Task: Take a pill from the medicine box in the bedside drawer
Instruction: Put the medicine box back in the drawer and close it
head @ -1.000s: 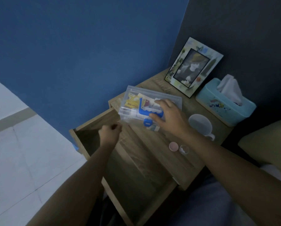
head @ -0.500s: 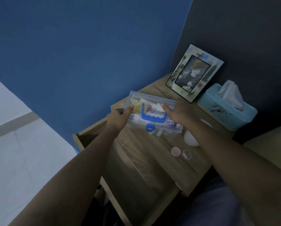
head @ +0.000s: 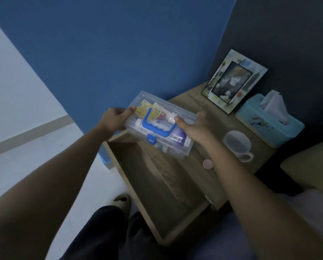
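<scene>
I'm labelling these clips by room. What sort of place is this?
Most likely a bedroom, at a bedside table: its open drawer, a picture frame and a tissue box on top, and what looks like bedding at right.

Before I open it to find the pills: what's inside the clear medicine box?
Through the medicine box lid: yellow packets, a white-capped tube and a purple package. The blue handle and both hands cover the rest; no pills visible.
</scene>
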`<action>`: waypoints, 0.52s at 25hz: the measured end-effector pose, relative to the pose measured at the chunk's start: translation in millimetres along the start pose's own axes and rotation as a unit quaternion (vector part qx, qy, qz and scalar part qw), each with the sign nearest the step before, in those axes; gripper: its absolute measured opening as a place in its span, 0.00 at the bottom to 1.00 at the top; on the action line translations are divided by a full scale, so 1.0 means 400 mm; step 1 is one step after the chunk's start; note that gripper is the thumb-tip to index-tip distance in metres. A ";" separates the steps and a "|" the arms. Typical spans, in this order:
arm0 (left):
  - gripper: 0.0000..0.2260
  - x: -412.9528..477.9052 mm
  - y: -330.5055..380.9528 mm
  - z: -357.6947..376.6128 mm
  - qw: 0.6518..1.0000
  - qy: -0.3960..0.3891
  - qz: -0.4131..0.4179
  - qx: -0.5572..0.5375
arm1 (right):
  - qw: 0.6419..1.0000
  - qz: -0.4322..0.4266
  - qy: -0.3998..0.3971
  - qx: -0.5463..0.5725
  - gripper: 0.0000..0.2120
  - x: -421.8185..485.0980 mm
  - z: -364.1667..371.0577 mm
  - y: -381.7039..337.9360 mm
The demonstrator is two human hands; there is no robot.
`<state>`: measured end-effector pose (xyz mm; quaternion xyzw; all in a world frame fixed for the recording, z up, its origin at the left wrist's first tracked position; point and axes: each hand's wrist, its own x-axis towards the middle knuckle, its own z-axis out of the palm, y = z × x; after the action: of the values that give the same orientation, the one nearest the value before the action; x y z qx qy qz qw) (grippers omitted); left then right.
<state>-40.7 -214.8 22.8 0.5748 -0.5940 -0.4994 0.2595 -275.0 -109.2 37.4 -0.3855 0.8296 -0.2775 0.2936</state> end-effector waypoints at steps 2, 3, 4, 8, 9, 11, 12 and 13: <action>0.20 -0.043 -0.012 -0.034 0.999 -0.046 -0.020 -0.003 | 0.999 0.012 0.024 0.026 0.40 -0.102 0.030 0.008; 0.19 -0.066 -0.021 -0.044 0.997 -0.068 -0.031 -0.001 | 0.999 0.016 0.040 0.033 0.39 -0.152 0.047 0.017; 0.17 -0.086 -0.030 -0.049 0.996 -0.084 -0.041 0.000 | 0.998 0.018 0.056 0.038 0.39 -0.197 0.065 0.026; 0.15 -0.157 -0.072 -0.029 0.993 -0.097 -0.057 0.028 | 0.990 0.045 0.122 0.048 0.38 -0.348 0.141 0.089; 0.18 -0.168 -0.079 -0.022 0.992 -0.101 -0.054 0.052 | 0.987 0.056 0.146 0.045 0.38 -0.371 0.160 0.108; 0.23 -0.177 -0.091 -0.010 0.985 -0.116 -0.046 0.116 | 0.979 0.068 0.187 0.041 0.38 -0.401 0.199 0.142; 0.23 -0.174 -0.100 -0.003 0.980 -0.127 -0.043 0.148 | 0.976 0.071 0.202 0.046 0.38 -0.411 0.217 0.156; 0.22 -0.172 -0.104 0.003 0.973 -0.139 -0.043 0.179 | 0.972 0.074 0.215 0.056 0.38 -0.416 0.235 0.169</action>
<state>-10.0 -143.1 3.5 0.5620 -0.6790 -0.4702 0.0455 -152.9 39.5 -26.9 -0.2377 0.8826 -0.3772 0.1491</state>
